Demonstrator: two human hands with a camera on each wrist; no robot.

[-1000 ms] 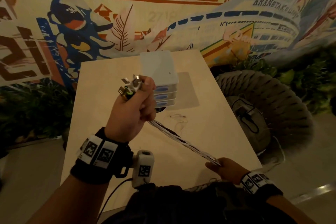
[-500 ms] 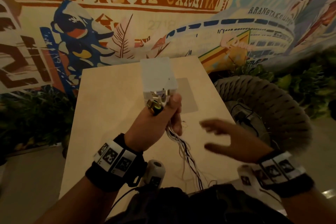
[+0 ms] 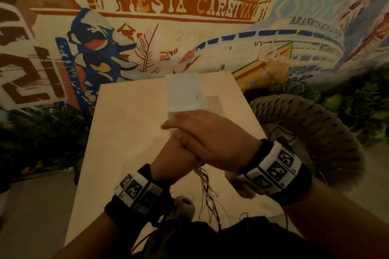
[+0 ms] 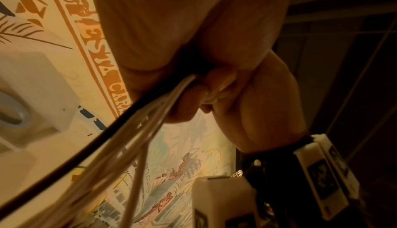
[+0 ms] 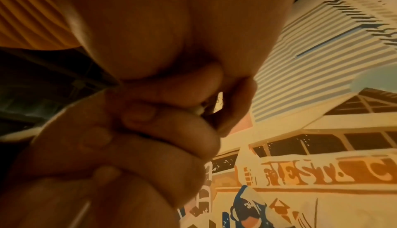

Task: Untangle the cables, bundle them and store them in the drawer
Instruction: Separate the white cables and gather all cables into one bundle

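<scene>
My left hand (image 3: 168, 159) grips cables (image 3: 207, 191); right hand (image 3: 207, 143) clasps over it. Strands gathered, loose ends dangling; I judge bundling unfinished, drawer unit (image 3: 185, 92) awaits.

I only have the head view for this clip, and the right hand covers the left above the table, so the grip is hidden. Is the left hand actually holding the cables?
Observer: Yes. The left wrist view shows the left hand with its fingers curled round the cables where they leave the fist.
Operator: All one colour?
Observer: No, there is one black cable beside several pale ones.
Operator: And the right hand?
Observer: In the right wrist view the right hand curls over the left fingers, and a small white cable end shows between them. I cannot tell whether it grips that.
</scene>
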